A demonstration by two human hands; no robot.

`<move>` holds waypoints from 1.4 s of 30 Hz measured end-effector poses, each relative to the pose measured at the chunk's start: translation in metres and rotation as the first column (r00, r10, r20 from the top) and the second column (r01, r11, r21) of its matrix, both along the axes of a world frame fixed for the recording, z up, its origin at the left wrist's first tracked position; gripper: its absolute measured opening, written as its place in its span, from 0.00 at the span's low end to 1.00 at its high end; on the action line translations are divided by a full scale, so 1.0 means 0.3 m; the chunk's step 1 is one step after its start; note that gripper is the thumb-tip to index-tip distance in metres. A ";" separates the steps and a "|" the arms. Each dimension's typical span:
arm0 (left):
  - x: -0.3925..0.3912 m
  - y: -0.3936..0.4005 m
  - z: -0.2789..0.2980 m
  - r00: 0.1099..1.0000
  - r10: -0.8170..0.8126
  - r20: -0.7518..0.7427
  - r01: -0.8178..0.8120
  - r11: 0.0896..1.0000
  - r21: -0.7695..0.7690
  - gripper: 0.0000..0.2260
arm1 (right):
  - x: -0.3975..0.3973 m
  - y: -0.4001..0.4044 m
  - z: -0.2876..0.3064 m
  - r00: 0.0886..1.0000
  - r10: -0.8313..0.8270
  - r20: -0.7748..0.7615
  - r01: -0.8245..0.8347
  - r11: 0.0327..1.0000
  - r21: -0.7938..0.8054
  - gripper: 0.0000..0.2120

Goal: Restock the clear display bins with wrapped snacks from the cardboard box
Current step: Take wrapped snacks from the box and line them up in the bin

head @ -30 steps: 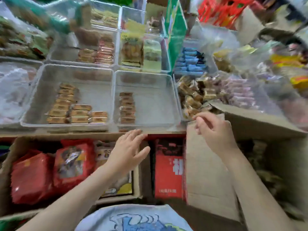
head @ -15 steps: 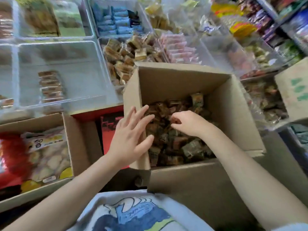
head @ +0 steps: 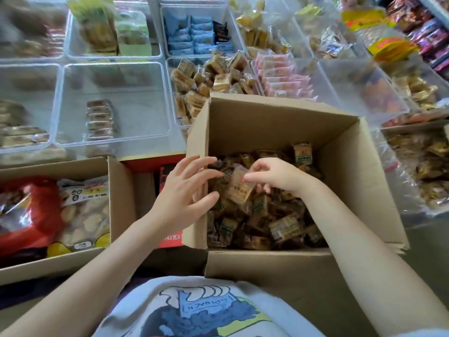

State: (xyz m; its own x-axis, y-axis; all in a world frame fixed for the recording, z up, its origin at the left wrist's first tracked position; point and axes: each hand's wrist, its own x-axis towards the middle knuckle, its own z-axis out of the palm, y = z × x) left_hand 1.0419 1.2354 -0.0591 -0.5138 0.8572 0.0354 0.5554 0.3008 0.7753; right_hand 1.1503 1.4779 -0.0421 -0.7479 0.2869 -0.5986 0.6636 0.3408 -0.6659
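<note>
Bins point(head: 114, 103) of clear plastic line the shelf beyond my cardboard box point(head: 274, 117), the matching brown snacks piled in the one just past its far-left corner. Inside the box, wrapped snacks point(head: 279, 227) lie heaped. My right hand point(head: 277, 176) pinches one wrapped snack point(head: 239, 190) by its upper edge, its long axis running up toward me and tilted. My left hand point(head: 187, 190), fingers spread, sits just left of it at the box wall, the nearer hand to that bin.
</note>
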 end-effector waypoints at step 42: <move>-1.170 -0.519 -0.351 0.944 0.179 -0.278 -0.297 0.827 -0.478 0.35 | -1.416 -0.523 -0.165 0.973 0.172 -0.155 -0.059 0.830 0.554 0.16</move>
State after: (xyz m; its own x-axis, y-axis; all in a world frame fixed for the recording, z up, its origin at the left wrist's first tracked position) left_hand 0.6910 1.0798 -0.1644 -0.7346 0.6357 -0.2371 0.5467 0.7615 0.3481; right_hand 0.7254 1.3210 -0.0916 -0.8785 0.4268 -0.2148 0.4765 0.7500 -0.4587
